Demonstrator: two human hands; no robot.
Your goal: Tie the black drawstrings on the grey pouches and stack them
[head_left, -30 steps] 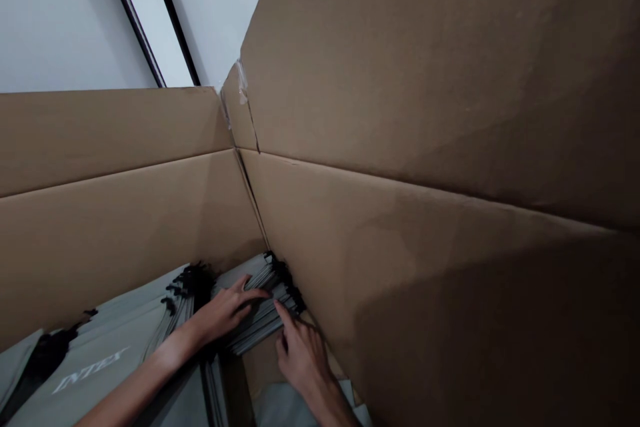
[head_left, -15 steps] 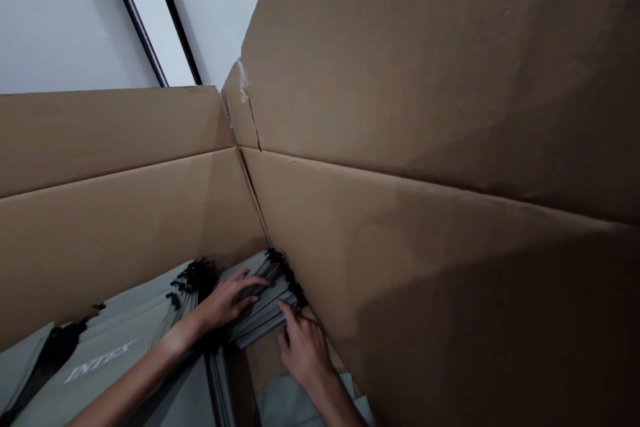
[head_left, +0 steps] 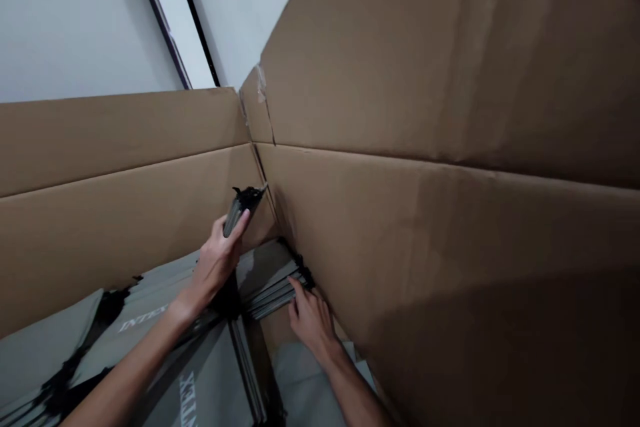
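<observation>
- While the left hand point(head_left: 216, 265) grips a thin grey bundle point(head_left: 236, 213), its long axis points up at the corner of the cardboard carton point(head_left: 125, 147) (black end foremost).
- Open right hand point(head_left: 311, 323) rests on stacked bundles point(head_left: 273, 297) below.

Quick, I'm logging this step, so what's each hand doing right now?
Left hand: closed, holding a bundle of grey sheets.
Right hand: open, resting on a stack of grey sheets, not gripping.

The left hand point(head_left: 217, 263) holds up a grey, black-tipped bundle point(head_left: 239, 210), the right hand point(head_left: 313, 327) touches a stack point(head_left: 275, 290) (cardboard wall point(head_left: 400, 247) beside).
</observation>
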